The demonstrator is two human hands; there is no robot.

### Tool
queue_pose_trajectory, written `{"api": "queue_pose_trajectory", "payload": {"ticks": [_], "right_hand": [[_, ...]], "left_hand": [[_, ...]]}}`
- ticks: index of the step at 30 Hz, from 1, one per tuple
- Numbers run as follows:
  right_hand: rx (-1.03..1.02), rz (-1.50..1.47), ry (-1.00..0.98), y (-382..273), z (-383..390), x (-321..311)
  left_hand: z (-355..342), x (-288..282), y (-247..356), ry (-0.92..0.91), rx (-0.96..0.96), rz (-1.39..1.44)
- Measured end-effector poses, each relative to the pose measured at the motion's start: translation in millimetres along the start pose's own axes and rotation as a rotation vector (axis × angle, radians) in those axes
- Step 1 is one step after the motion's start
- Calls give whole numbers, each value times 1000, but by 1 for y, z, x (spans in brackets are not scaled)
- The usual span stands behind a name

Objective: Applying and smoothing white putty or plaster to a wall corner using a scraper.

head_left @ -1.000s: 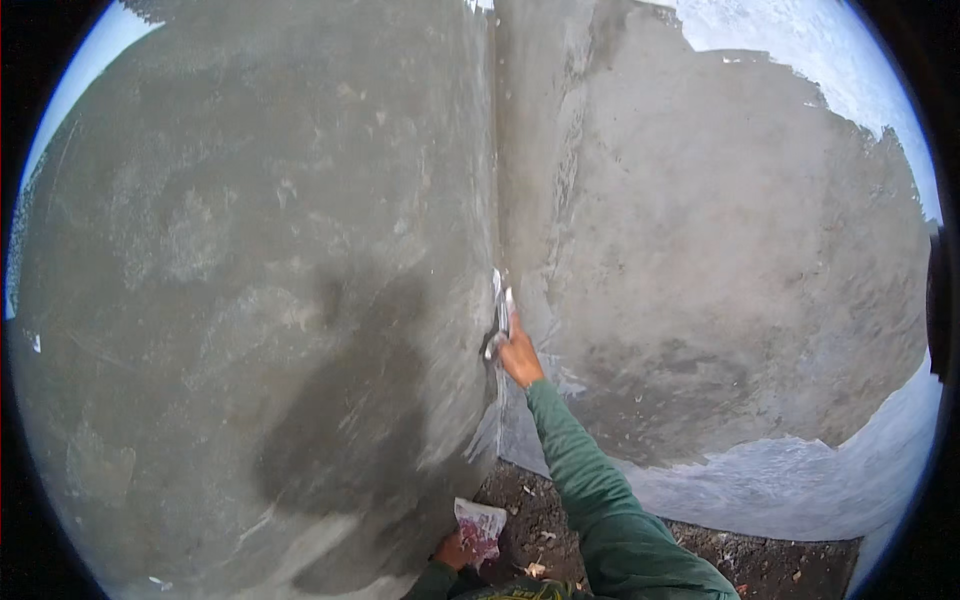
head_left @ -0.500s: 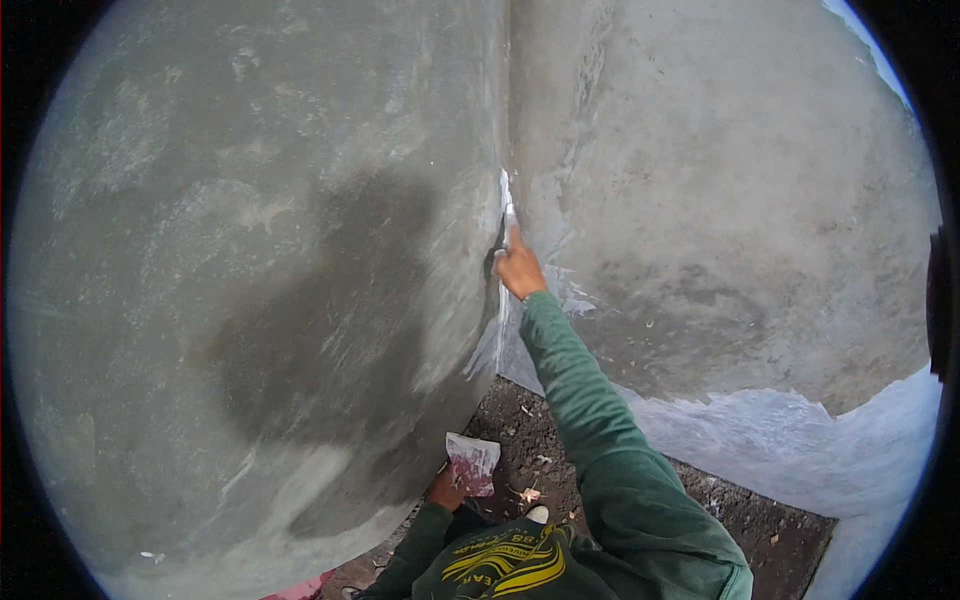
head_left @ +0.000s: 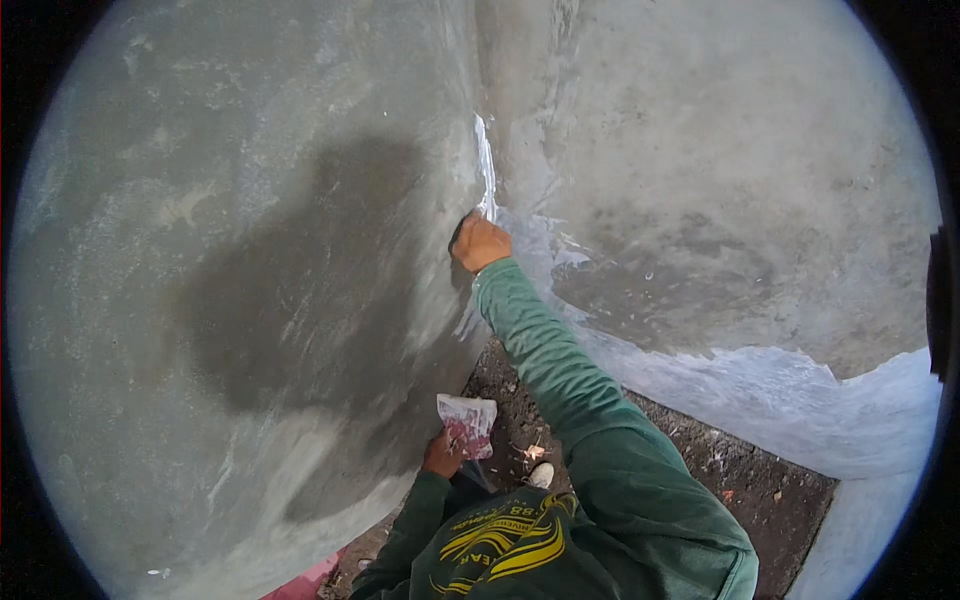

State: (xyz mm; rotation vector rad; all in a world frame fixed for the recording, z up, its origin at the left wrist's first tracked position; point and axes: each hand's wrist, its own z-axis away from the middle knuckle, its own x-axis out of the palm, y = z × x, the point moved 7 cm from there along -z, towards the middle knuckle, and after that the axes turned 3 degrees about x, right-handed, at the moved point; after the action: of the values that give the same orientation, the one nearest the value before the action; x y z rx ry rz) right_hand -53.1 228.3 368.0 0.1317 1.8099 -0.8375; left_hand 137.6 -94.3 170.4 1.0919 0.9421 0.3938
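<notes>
My right hand is closed against the inner corner where two grey plastered walls meet. It grips a small putty knife, hidden by the fingers now; its pale blade showed in the earlier frame. A streak of wet white putty runs up the corner just above the knuckles. Lower down, by my body, my left hand holds a flat reddish, squarish board by its near edge. White putty is smeared over the board's far part.
The left wall carries my shadow. Along the right wall's foot runs a whitish coated band. Dark rough ground with leaves and scraps lies below, near my shoe. Something pinkish-red shows at the bottom edge.
My right hand has slid down along the corner, and more of the white putty streak shows above it. The view has shifted slightly. My left hand keeps holding the board.
</notes>
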Motion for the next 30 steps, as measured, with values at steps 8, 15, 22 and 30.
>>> {"api": "queue_pose_trajectory", "payload": {"ticks": [8, 15, 22, 30], "right_hand": [[-136, -167, 116, 7, -14, -58], [-31, 62, 97, -35, 9, -36], [110, -367, 151, -30, 44, -2], [-12, -1257, -265, -60, 80, 5]], "left_hand": [[-5, -4, -12, -18, 58, -274], [9, -7, -23, -59, -44, -179], [11, -3, -42, 12, 20, -294], [-10, 9, -90, -9, -104, -180]]}}
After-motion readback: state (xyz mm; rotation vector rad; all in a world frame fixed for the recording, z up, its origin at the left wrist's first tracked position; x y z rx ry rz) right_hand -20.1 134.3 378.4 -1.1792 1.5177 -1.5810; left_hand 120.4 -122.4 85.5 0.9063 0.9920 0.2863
